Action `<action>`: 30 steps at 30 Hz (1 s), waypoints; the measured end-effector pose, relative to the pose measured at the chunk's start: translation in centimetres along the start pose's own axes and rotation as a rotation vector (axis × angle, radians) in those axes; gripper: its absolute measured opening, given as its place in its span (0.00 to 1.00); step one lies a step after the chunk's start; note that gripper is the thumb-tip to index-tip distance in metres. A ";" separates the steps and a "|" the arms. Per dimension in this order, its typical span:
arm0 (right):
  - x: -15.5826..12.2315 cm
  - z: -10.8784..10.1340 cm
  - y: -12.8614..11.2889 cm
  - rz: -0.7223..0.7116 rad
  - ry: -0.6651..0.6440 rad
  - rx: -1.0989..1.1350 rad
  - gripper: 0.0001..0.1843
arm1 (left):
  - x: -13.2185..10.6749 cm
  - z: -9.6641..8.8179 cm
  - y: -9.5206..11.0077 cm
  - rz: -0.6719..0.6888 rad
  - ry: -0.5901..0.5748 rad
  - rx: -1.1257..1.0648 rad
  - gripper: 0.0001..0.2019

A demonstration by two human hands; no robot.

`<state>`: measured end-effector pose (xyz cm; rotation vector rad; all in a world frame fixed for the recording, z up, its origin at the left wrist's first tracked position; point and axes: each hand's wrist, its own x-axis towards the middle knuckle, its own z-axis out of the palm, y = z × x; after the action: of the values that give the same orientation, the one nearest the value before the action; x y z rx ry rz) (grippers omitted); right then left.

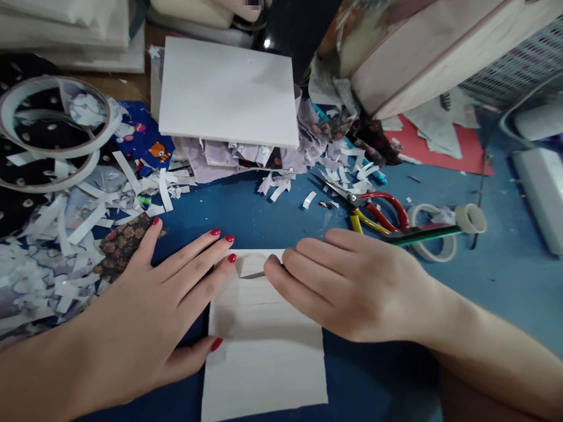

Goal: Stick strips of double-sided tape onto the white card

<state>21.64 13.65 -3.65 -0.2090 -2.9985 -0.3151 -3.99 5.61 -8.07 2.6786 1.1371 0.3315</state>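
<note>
Lying flat on the blue table (440, 305) right in front of me is a white sheet (264, 351) with faint parallel lines across it, and both hands are on it. My left hand (145, 310) is spread open, palm down, fingers stretched over the sheet's left edge and the thumb pressing lower down. My right hand (352, 287) comes in from the other side with fingers curled together over the sheet's upper part; a thin dark edge pokes out under the fingertips, maybe a blade or a lifted strip, but I can't tell from this angle. The two hands sit close, fingertips nearly meeting at the top of the sheet.

Just beyond the right hand lie scissors (373, 208) with red and yellow handles, and beside them a tape roll (470, 218). Farther back a white board (229, 91) rests on a heap of paper and fabric scraps. To the left, cut white strips (109, 205) are scattered about, with large tape rings (48, 135) over dark dotted cloth.
</note>
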 end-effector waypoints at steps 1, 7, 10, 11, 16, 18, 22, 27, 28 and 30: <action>0.0 -0.1 -0.1 0.000 -0.008 -0.001 0.08 | -0.1 0.1 0.0 -0.017 0.000 -0.011 0.26; 0.1 -0.7 -0.5 0.017 -0.051 0.026 0.11 | -0.2 0.3 0.2 -0.036 -0.004 -0.035 0.26; 0.0 -0.8 -0.6 0.030 -0.066 0.036 0.11 | -0.1 0.2 0.2 -0.032 0.006 -0.039 0.26; 0.0 -0.9 -0.7 0.033 -0.068 0.039 0.11 | 0.0 0.2 0.2 -0.026 0.010 -0.038 0.26; -0.2 -1.1 -0.9 0.051 -0.082 0.051 0.14 | 0.1 0.3 0.2 -0.014 0.015 -0.028 0.26; -0.2 -1.1 -1.0 0.049 -0.092 0.050 0.14 | 0.1 0.3 0.2 -0.019 0.011 -0.029 0.26; -0.3 -1.4 -1.3 0.048 -0.101 0.029 0.15 | 0.4 0.0 0.1 -0.017 0.021 -0.021 0.25; -0.3 -1.9 -1.7 0.084 -0.116 0.014 0.16 | 0.8 -0.4 0.1 0.001 0.041 0.002 0.24; -0.3 -1.9 -1.8 0.088 -0.118 0.019 0.16 | 0.8 -0.4 0.1 0.004 0.049 0.008 0.24; -0.4 -1.9 -2.1 0.090 -0.120 0.021 0.17 | 0.9 -0.4 0.1 0.016 0.060 0.019 0.24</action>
<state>21.89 11.18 -2.27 -0.3727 -3.0969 -0.2702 -3.44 6.22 -7.52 2.7127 1.1418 0.4086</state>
